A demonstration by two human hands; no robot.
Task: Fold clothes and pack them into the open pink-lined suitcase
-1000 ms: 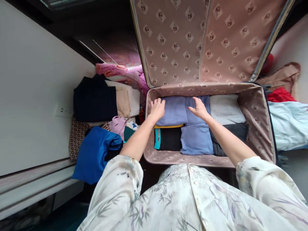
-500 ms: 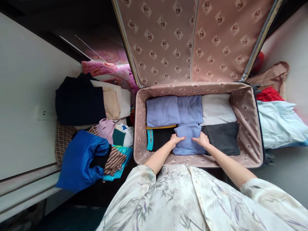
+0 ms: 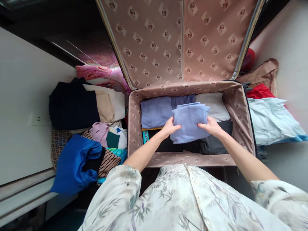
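Observation:
Between my two hands a folded lavender garment [image 3: 189, 125] is held above the suitcase [image 3: 243, 128]. My left hand [image 3: 169, 127] is closed on its left edge, thumb on top. My right hand [image 3: 211, 126] grips the opposite edge the same way, the other fingers tucked underneath. Beneath and around it in the suitcase lie folded clothes: a lavender pair [image 3: 155, 110] at the back left, a light grey piece [image 3: 213, 104] at the back right, a dark grey piece [image 3: 216, 144] at the front right, and a black one with a turquoise band [image 3: 145, 136] at the front left.
The open suitcase lid [image 3: 154, 41] stands up at the back. On the left are dark navy clothing [image 3: 73, 104], beige cloth [image 3: 104, 107] and a shiny blue bundle [image 3: 74, 163]. On the right sit pale blue cloth [image 3: 269, 120] and red fabric [image 3: 260, 92]. A white wall [image 3: 21, 96] bounds the left.
The folded lavender garment has been raised from the front middle of the suitcase by both hands, nearer the camera. The view has shifted slightly, so the suitcase appears further left.

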